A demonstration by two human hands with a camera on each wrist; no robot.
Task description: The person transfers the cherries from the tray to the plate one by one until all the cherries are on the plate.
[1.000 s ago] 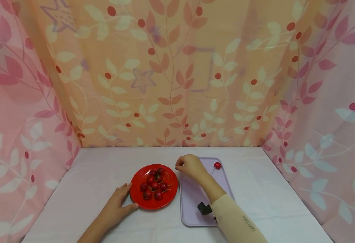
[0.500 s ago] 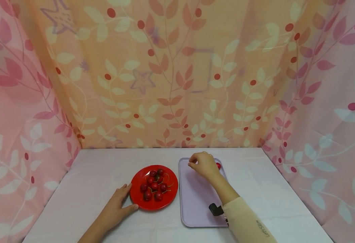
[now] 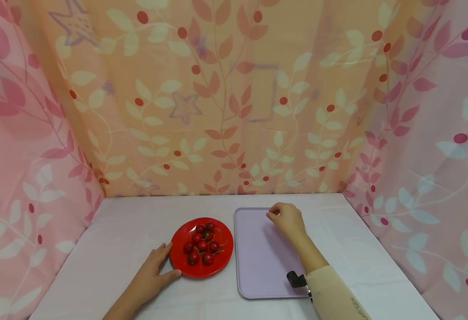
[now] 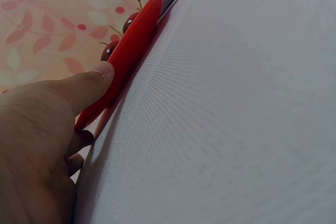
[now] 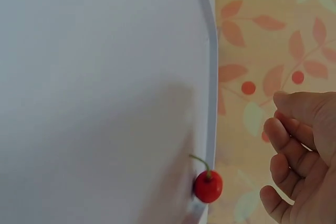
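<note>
Dark red cherries (image 3: 202, 245) with green stems lie heaped on a round red plate (image 3: 222, 262). At the plate's left edge is my left hand (image 3: 151, 275), its thumb and fingers spread and touching the rim; the left wrist view has the thumb (image 4: 97, 85) on the rim. Over the far right part of a lilac tray (image 3: 258, 258), my right hand (image 3: 290, 221) is raised with loosely bent fingers. Nothing shows between its fingertips. A single red cherry (image 5: 208, 186) with a stem lies by the tray's rim in the right wrist view; my right hand hides it in the head view.
Plate and tray stand side by side on a white-covered table (image 3: 134, 222). A leaf-patterned curtain (image 3: 226, 111) rises behind the table, with pink ones at both sides. A black wrist device (image 3: 296, 279) sticks out from the right sleeve, above the tray.
My right hand has moved right, from beside the plate to the tray's far right part, and now covers the lone cherry in the head view. Left hand and plate stay put.
</note>
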